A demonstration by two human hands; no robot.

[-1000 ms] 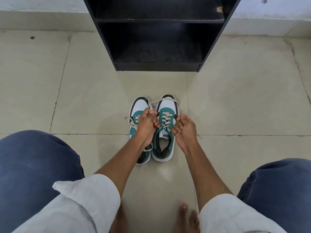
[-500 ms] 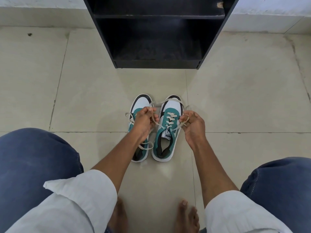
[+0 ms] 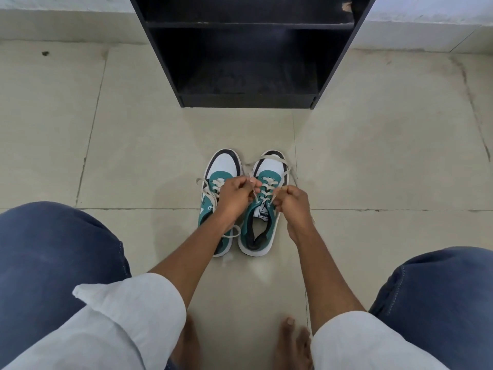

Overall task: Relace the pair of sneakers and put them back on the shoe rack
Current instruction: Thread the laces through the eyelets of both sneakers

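Note:
Two teal, white and black sneakers stand side by side on the tiled floor, toes pointing at the rack. The right sneaker (image 3: pixel 262 222) has cream lace crossed through its eyelets, with slack looped over its toe. My left hand (image 3: pixel 234 194) pinches one end of that lace, and my right hand (image 3: pixel 292 201) pinches the other end, one on each side of the tongue. My left forearm covers the middle of the left sneaker (image 3: pixel 222 166), whose loose lace (image 3: pixel 204 182) trails off its left side. The black shoe rack (image 3: pixel 248 100) stands just beyond, shelves bare.
My knees in blue jeans fill the lower left and lower right corners, and my bare feet (image 3: pixel 292 340) rest on the floor near the bottom edge. Beige floor tiles (image 3: pixel 386 156) spread on both sides of the sneakers. A pale wall base runs behind the rack.
My hands moved apart and drew the lace ends outward and up across the right sneaker, then settled back near its tongue. The left sneaker stayed put.

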